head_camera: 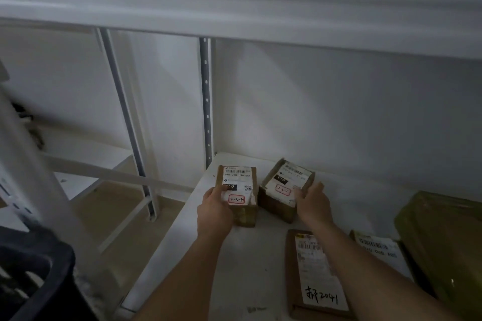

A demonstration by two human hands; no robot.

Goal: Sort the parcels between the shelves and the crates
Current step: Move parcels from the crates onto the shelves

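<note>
Two small brown cardboard parcels sit side by side at the far left end of a white shelf (234,263), close to the wall. The left hand (215,210) grips the left parcel (238,191) from its near side, thumb lying over the white label marked 3-3-10 in a red box, the other fingers hidden behind the carton's left face. The right hand (313,203) holds the right parcel (285,186), fingers curled over its near right edge beside a label marked 3-2-7; this carton is turned at an angle to its neighbour, just beside it, and whether they touch cannot be told. Nearer on the shelf lies a flat brown parcel (313,279) with a long label bearing handwritten characters and 2041, partly under the right forearm. To its right lies another labelled parcel (378,247), and further right a bulky package wrapped in yellowish-green plastic (443,242). A dark crate (39,276) fills the near left corner, in front of a white shelf upright (206,101).
</note>
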